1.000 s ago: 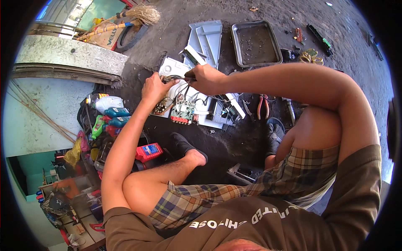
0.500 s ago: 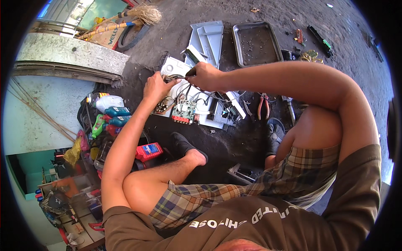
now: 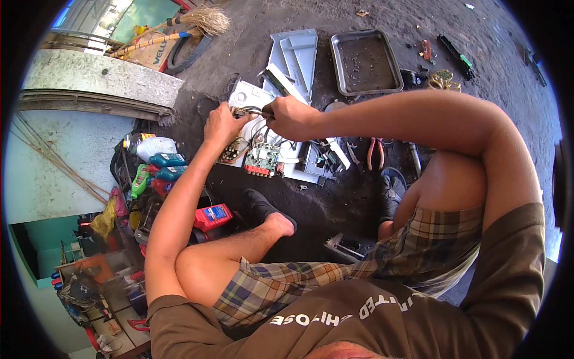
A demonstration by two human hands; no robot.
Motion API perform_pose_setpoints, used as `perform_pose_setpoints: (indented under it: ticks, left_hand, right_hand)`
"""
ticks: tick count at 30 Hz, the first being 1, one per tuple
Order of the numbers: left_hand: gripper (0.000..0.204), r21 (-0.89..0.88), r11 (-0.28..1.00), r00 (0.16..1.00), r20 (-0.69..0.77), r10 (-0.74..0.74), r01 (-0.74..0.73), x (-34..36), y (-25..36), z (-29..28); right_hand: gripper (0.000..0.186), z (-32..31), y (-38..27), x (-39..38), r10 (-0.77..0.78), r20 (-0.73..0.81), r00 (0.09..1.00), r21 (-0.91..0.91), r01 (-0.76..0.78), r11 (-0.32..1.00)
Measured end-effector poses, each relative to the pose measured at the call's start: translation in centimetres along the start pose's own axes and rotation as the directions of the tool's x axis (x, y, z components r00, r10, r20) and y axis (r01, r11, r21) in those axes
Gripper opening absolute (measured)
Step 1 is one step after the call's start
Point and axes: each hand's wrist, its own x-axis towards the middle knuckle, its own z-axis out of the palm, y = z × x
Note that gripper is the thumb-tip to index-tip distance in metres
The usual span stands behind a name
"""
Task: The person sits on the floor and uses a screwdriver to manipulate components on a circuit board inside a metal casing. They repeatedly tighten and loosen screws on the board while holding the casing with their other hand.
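Note:
Over an opened white electronic housing (image 3: 248,96) on the ground, my left hand (image 3: 223,125) pinches a bundle of dark and pale wires (image 3: 251,110). My right hand (image 3: 290,118) is closed just right of it on the same wiring, perhaps with a small tool; its fingertips are partly hidden. Below my hands lie a green circuit board (image 3: 262,160) with red connectors, a small board (image 3: 230,153) with components at its left, and a dark module (image 3: 314,161). Red-handled pliers (image 3: 376,154) lie to the right.
A metal tray (image 3: 396,63) holds small bits at the back. A grey panel (image 3: 293,51) lies behind the housing. Oil bottles (image 3: 167,160), a red container (image 3: 212,216), brooms (image 3: 206,21) and a ledge (image 3: 101,78) are at left. My feet flank the parts.
My right hand has shifted slightly down and right, with its fingers turned a little. My left hand stays nearly in place, still pinching at the wires.

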Motion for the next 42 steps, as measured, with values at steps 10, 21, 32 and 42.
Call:
perform_pose_setpoints:
  ticks: [10,21,32,42]
  left_hand:
    - [0.088,0.018,0.999,0.999,0.019,-0.043,0.042,-0.1,0.2,-0.2]
    - [0.086,0.019,0.999,0.999,-0.005,-0.039,0.039,0.2,0.1,0.2]
    - [0.093,-0.005,1.0,1.0,-0.012,-0.018,0.018,0.7,-0.5,0.4]
    - [0.094,0.011,1.0,1.0,-0.013,-0.02,0.021,0.9,-0.7,0.8]
  right_hand:
    - [0.035,0.5,-0.4,0.5,0.223,0.002,0.975,0.275,-0.215,0.937]
    - [0.038,0.2,-0.6,0.7,0.127,-0.022,0.992,0.112,-0.124,0.986]
    - [0.035,-0.2,-0.6,0.3,0.042,0.012,0.999,0.047,-0.043,0.998]
    - [0.034,0.5,-0.2,0.1,0.057,-0.019,0.998,0.031,-0.056,0.998]
